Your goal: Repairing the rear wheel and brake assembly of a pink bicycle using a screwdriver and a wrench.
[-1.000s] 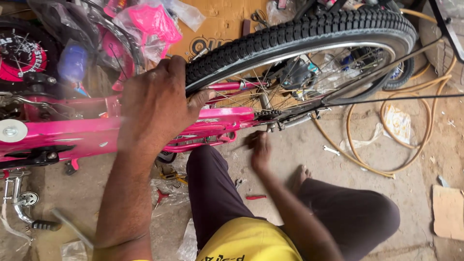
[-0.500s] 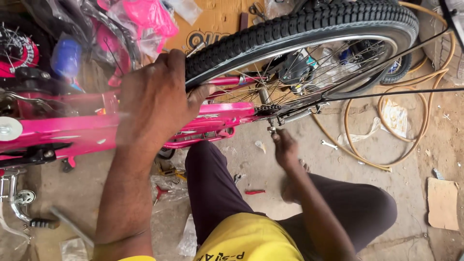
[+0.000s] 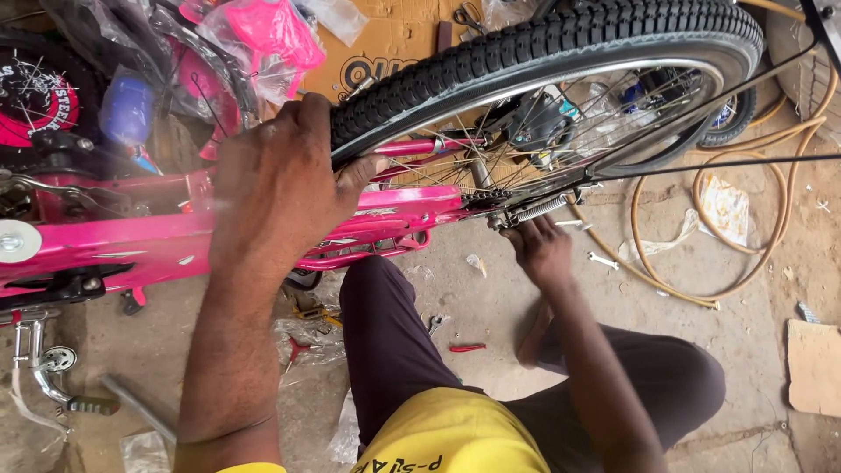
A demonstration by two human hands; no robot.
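Concrete floor; left hand (image 3: 280, 184) grips tyre (image 3: 561, 44); brown cardboard box (image 3: 394, 44) behind.

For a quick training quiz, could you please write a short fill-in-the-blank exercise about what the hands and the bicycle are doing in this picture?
1. The left hand grips the black ____ of the bicycle wheel.
2. The bicycle frame is coloured ____.
3. The right hand works at the wheel's ____, beside a small coiled spring.
4. A tan ____ lies looped on the concrete floor to the right.

Missing words: tyre; pink; axle; hose
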